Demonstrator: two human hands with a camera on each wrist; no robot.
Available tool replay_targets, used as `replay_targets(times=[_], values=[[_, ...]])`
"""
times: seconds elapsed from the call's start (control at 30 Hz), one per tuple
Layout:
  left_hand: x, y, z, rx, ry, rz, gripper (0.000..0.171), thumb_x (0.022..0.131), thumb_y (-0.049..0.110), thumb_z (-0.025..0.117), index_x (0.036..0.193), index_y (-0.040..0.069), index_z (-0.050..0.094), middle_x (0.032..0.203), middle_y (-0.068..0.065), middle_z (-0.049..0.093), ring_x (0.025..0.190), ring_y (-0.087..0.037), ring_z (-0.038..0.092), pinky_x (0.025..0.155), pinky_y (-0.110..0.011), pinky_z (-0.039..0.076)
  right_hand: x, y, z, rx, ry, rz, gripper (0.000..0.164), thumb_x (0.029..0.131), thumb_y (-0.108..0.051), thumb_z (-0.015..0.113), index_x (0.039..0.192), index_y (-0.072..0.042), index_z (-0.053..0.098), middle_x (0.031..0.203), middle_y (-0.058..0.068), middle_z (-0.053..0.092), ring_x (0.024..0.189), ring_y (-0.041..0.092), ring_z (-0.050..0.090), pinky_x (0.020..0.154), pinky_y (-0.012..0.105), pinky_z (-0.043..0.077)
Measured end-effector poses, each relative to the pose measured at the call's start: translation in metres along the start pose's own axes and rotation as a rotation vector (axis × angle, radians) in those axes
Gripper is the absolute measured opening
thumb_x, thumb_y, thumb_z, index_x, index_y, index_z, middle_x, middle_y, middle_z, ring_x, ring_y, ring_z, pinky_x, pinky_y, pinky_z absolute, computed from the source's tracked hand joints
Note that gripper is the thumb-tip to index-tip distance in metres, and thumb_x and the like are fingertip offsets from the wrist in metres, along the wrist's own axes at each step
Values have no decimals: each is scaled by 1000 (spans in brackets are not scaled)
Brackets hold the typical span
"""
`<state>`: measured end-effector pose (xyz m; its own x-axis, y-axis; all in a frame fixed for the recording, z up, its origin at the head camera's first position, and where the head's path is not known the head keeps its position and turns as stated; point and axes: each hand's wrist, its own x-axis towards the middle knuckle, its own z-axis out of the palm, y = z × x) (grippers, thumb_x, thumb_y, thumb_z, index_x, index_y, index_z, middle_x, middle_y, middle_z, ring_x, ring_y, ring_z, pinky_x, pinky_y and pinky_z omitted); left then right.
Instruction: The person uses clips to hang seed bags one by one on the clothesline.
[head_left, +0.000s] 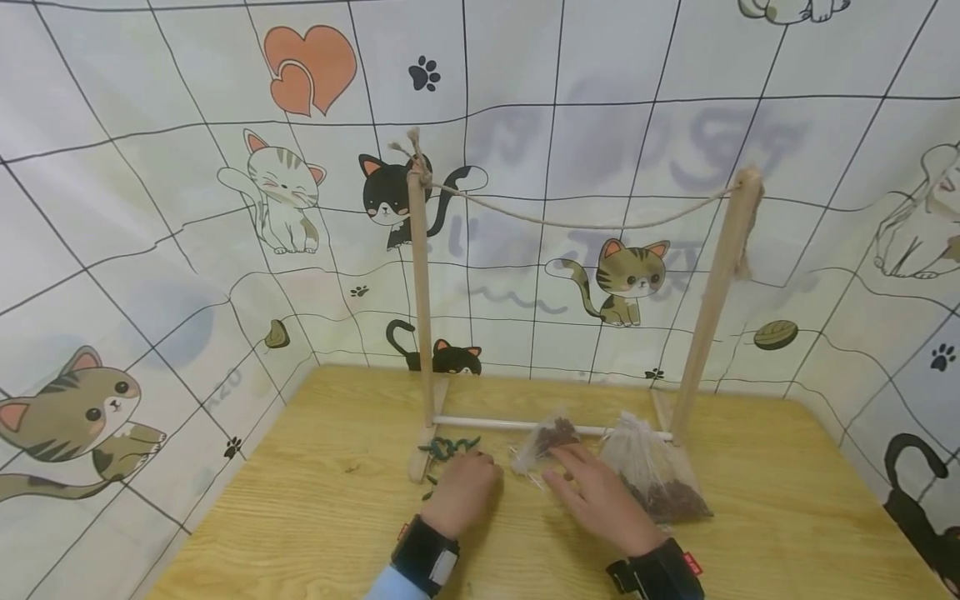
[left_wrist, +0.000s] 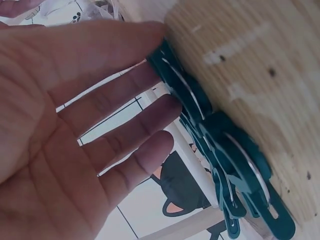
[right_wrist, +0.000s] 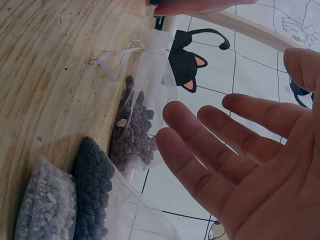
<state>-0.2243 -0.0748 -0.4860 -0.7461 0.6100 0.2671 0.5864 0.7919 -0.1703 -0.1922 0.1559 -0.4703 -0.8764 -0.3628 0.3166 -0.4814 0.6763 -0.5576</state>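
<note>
Nearest, above a pale wooden table [head_left: 337, 517], a person's two hands reach forward; the left hand [head_left: 461, 487] has nearly straight fingers, thumb and forefinger at the end of one of several green clips [left_wrist: 230, 155], though whether they pinch it I cannot tell; the right hand [head_left: 600, 500] is spread and holds nothing, just beside a small sheer bag of brown bits [head_left: 557, 435]; to its right slumps a bag of dark beads [right_wrist: 92, 195], beside a bag of pale chips [right_wrist: 47, 200]; the small bag's ribbon [right_wrist: 117, 55] is probably there to keep its contents in; beyond, a white rod [head_left: 480, 422] joins two wooden posts [head_left: 422, 300] low down, likely bracing them; a cord [head_left: 585, 225] sags between their tops, tied around each, apparently for support; behind everything hangs cat-printed sheeting [head_left: 510, 50].
</note>
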Motion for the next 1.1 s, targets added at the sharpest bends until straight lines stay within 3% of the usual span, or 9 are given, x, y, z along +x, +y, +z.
replay_targets(times=[0.3,0.43,0.7,0.93,1.1], values=[[0,-7,-4,-168,92,9,19,67,-2,80,69,13,69,70,4,61,64,-11,56,61,-25,49,0,2,0,37,-25,-2,43,109,-31,53,138,-1,61,131,18,63,94,21,70,76,32,58],[1,-10,-13,-263,62,-33,12,72,3,80,81,9,74,73,3,59,65,-10,54,60,-22,46,0,2,-1,55,-27,-16,42,109,-30,53,138,0,61,130,19,63,93,20,69,74,31,57],[2,-12,-34,-487,40,-86,36,78,13,80,113,8,76,85,3,65,72,-7,52,62,-20,44,1,4,0,94,-44,6,44,108,-30,55,142,-2,58,132,19,62,97,23,68,74,29,56],[5,-8,-51,-713,88,-59,44,83,10,79,127,14,73,109,2,75,90,-7,66,74,-19,53,0,2,2,187,-35,12,63,98,-33,72,150,-4,50,137,18,61,104,29,68,81,37,59],[8,-3,-57,-889,115,-20,46,84,5,77,129,11,72,112,-1,77,94,-13,72,80,-22,57,2,0,4,214,-11,-39,65,94,-28,78,147,-2,52,132,14,64,101,25,68,83,38,59]])
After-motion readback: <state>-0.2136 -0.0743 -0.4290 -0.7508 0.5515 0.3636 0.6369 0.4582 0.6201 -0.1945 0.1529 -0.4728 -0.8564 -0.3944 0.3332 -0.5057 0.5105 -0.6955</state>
